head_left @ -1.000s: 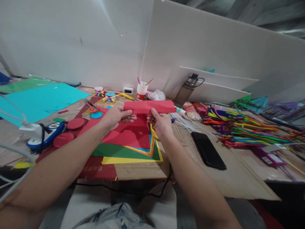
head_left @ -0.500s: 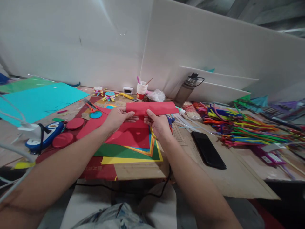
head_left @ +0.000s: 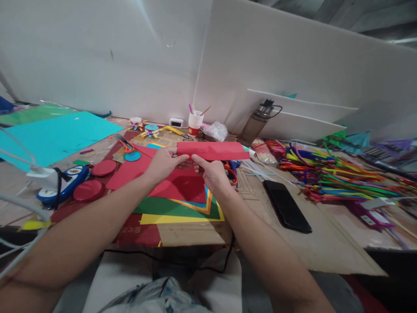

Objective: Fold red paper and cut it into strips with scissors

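Note:
A folded strip of red paper (head_left: 216, 150) is held up level above the table. My left hand (head_left: 166, 163) pinches its left end, thumb in front and fingers behind. My right hand (head_left: 211, 171) grips its lower edge close by, the thumb and index finger near my left thumb. Beneath the hands lies a large red paper sheet (head_left: 176, 182), on top of a stack with blue, orange, green (head_left: 182, 210) and yellow sheets. The fingers behind the strip are partly hidden.
A black phone (head_left: 286, 206) rests on cardboard at the right, near many coloured pipe cleaners (head_left: 339, 174). A bottle (head_left: 257, 124) and a paper cup (head_left: 195, 121) stand at the back. Red discs (head_left: 87, 190), a blue glue gun-like device (head_left: 63, 187) and a cyan sheet (head_left: 61, 134) lie left.
My right hand has slid left along the strip's lower edge, closer to my left hand. The strip sits slightly further right in view, and the camera has shifted a little.

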`<action>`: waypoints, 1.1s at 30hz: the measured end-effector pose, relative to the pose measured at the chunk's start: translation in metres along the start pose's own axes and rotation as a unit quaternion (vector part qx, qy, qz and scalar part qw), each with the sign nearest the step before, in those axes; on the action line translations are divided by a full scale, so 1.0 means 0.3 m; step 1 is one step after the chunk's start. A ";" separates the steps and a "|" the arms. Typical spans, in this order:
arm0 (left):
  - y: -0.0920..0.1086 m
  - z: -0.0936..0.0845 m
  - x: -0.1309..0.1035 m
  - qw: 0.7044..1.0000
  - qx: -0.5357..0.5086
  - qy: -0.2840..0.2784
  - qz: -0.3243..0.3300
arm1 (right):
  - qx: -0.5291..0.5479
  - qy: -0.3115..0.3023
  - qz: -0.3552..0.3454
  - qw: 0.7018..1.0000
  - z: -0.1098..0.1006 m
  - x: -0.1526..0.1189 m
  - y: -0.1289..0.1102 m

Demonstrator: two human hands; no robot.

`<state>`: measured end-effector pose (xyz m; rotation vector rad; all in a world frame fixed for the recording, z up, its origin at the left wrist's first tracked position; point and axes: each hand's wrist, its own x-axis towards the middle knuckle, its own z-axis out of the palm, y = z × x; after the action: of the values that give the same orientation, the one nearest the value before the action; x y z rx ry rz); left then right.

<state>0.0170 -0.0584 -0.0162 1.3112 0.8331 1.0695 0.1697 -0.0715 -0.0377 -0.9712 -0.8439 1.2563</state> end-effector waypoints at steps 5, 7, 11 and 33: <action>-0.003 0.002 0.000 1.000 -0.017 0.011 -0.002 | 0.018 -0.015 -0.036 0.999 0.010 -0.004 0.001; -0.002 -0.001 0.004 0.999 -0.030 0.017 -0.007 | 0.034 -0.024 -0.034 0.999 0.009 -0.003 -0.004; 0.006 -0.006 0.010 0.997 -0.057 0.040 -0.021 | 0.062 -0.008 -0.008 0.998 0.000 0.004 -0.011; -0.014 0.002 0.004 0.993 -0.073 0.075 -0.053 | 0.084 -0.011 0.020 0.996 0.005 -0.001 0.008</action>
<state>0.0185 -0.0574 -0.0201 1.0623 0.9086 1.1317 0.1673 -0.0714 -0.0395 -0.8439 -0.7267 1.3526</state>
